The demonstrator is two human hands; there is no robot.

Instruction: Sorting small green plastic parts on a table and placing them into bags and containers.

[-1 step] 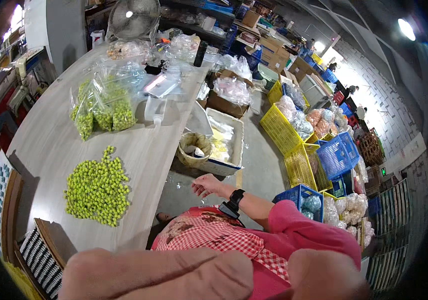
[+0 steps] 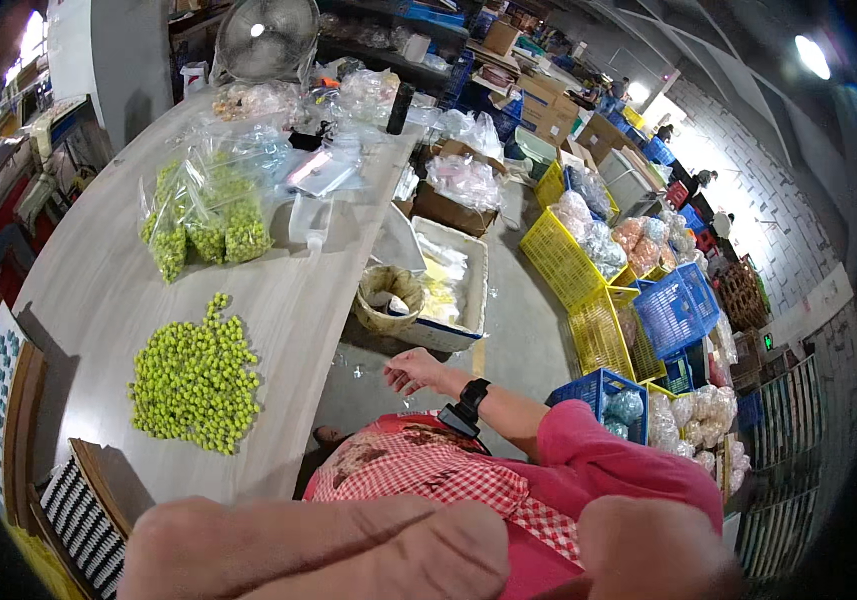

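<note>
Close to the lens along the lower edge is what looks like my left hand point(image 2: 319, 550), large and blurred, with most of its fingers out of the picture. What it touches cannot be seen. My right hand point(image 2: 412, 372), wearing a black wrist device point(image 2: 471, 395), hangs loosely beside the table's right edge with fingers apart and nothing in them. On the pale wooden table point(image 2: 289, 330) lies a flat heap of small round lime-green pieces point(image 2: 194, 380). Behind the heap stand clear plastic bags point(image 2: 207, 215) filled with similar green pieces.
A clear plastic scoop-like container point(image 2: 311, 222) lies beside the bags. Next to the table are a lined bucket point(image 2: 389, 300) and a white foam box point(image 2: 477, 285). Yellow crates point(image 2: 569, 262) and blue crates point(image 2: 677, 312) stand to the right. Racked trays point(image 2: 84, 510) are at the near left.
</note>
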